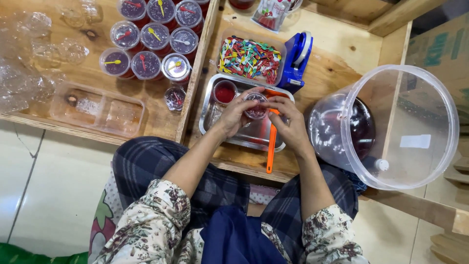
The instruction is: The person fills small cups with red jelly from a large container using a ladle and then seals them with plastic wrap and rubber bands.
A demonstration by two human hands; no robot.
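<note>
Both hands close around one small clear plastic cup [256,105] with dark red filling, held over a metal tray [215,93]. My left hand [235,116] grips its left side and my right hand [289,123] its right, fingers on the lid. An open cup of red filling [224,91] stands in the tray's far left corner. An orange-handled utensil [270,149] lies along the tray's right side, under my right hand.
Several lidded cups with small coloured spoons [152,39] stand at the far left, one more cup [175,98] nearer. A box of coloured spoons [249,58], a blue tape dispenser [296,59], a tilted clear bucket of dark red liquid [386,127], and empty clear containers [97,108] surround.
</note>
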